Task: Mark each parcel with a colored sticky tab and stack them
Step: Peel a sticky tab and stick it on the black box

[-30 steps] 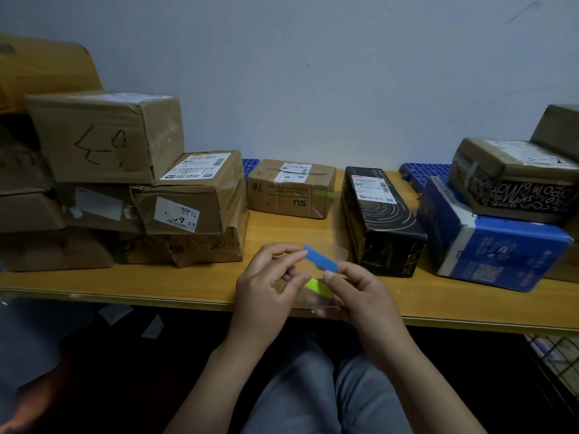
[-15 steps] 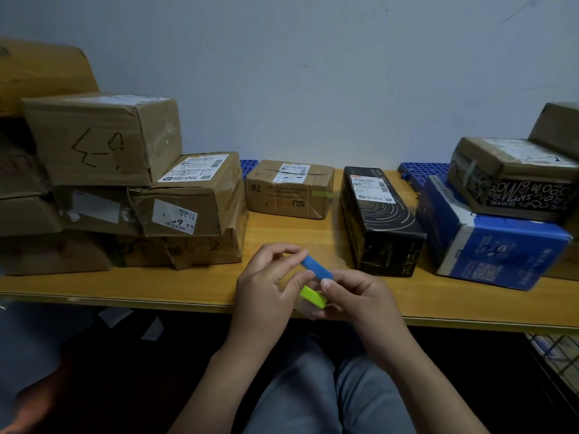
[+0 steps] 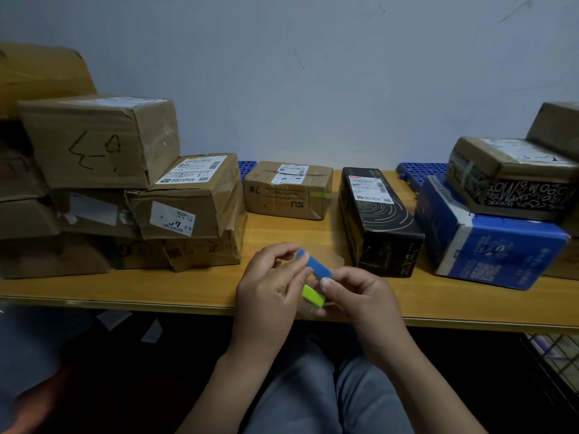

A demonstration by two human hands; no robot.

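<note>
Over the front edge of the wooden shelf (image 3: 156, 289), your two hands meet w/ a clear plastic sheet (image 3: 336, 261) between them, carrying a blue tab (image 3: 315, 267) and a yellow-green tab (image 3: 313, 296). Your left hand (image 3: 269, 296) has thumb and forefinger curled at the upper end of the blue tab; can't tell if they actually pinch it. Your right hand (image 3: 360, 296) pinches the sheet at the lower end of the blue tab, thumb on top, other fingers under. The yellow-green tab sits just below the blue one, partly hidden behind your left hand. Behind your hands, approx. mid-shelf, a small brown parcel (image 3: 288, 189) marked "7#" lies flat near the wall, w/ a green tab (image 3: 321, 195) stuck at its right edge. Just right of it, a long black box (image 3: 376, 217) w/ a white label runs front to back. Further right, a blue box (image 3: 488, 242) carries a brown parcel w/ black lettered tape (image 3: 513, 177). To the left, a stack of brown parcels (image 3: 131, 189) rises several layers; the top one has black marker scrawl, the one beside it white shipping labels. Your grey trousers (image 3: 313, 396) show below the shelf.
</note>
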